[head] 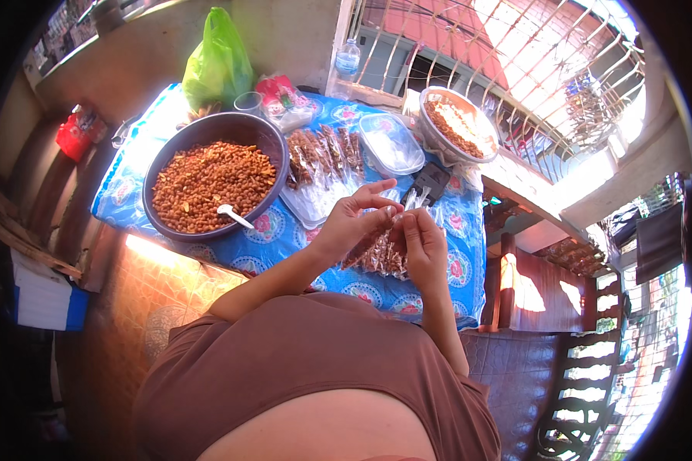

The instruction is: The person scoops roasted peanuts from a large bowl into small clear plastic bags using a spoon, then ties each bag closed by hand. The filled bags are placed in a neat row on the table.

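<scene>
My left hand (352, 222) and my right hand (425, 245) meet over the table, fingertips almost touching. Thumb and fingers of each pinch the top of a small clear plastic bag (397, 223), whose lower part is partly hidden by the hands. Beneath them lies a pile of filled clear bags of nuts (380, 258). To the left, a large dark purple basin (150, 199) holds many reddish-brown nuts, which look like peanuts (207, 178). A white plastic spoon (234, 215) rests in it, its handle over the rim.
More filled bags (326, 152) lie beyond my left hand, by a plastic lid (308, 210). Farther back are a clear tub (391, 144), a black device (429, 181), a lined basket of nuts (424, 124), a green plastic bag (216, 66) and a water bottle (347, 59).
</scene>
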A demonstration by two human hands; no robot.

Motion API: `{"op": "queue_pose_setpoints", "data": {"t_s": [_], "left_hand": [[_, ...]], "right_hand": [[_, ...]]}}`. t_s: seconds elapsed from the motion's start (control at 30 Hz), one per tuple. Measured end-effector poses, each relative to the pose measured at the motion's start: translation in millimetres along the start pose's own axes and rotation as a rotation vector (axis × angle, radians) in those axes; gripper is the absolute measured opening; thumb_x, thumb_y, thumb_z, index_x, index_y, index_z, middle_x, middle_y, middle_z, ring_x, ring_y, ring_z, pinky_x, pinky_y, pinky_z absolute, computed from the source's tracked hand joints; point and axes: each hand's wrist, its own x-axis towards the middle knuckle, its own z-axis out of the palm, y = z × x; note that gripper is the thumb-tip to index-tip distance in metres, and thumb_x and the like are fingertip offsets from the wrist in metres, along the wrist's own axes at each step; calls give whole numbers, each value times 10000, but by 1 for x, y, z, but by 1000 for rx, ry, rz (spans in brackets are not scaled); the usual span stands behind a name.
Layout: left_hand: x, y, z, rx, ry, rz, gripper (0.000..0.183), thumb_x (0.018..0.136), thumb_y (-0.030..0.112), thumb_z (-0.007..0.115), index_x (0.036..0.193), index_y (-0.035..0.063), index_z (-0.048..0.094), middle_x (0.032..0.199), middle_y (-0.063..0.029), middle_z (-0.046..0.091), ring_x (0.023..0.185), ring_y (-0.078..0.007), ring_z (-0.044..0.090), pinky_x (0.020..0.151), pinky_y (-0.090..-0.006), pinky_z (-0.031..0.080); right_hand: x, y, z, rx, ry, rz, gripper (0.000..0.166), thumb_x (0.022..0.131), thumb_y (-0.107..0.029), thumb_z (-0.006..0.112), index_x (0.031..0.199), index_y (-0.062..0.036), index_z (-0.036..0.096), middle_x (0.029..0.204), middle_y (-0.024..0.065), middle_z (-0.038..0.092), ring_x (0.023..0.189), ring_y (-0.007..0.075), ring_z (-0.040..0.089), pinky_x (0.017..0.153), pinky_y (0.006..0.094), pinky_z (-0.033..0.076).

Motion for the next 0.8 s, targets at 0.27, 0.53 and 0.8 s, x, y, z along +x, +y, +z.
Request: {"op": "queue_pose_setpoints", "data": {"t_s": [0.27,0.53,0.8], "left_hand": [[-2,-4,2,245,38,117,142,852,91,647,989,61,668,1338,-129,453,1254,-209,418,1041,-370,337],[-11,-13,25,73,169,137,88,851,89,634,924,48,663,1204,-81,465,1187,-190,437,999,-329,358],[-15,-17,29,32,162,133,98,829,109,670,918,66,665,1163,-74,450,1155,-173,436,999,-324,346]], "right_hand": [[-6,3,11,-357,229,-342,61,862,-50,630,906,-9,622,832,72,611,670,122,579,549,241,438],[-14,9,21,-332,404,-360,138,769,37,679,896,-2,642,875,74,624,693,115,584,587,223,470],[-8,7,25,-240,467,-426,132,713,50,665,816,-7,608,823,67,612,665,102,560,563,233,457]]}}
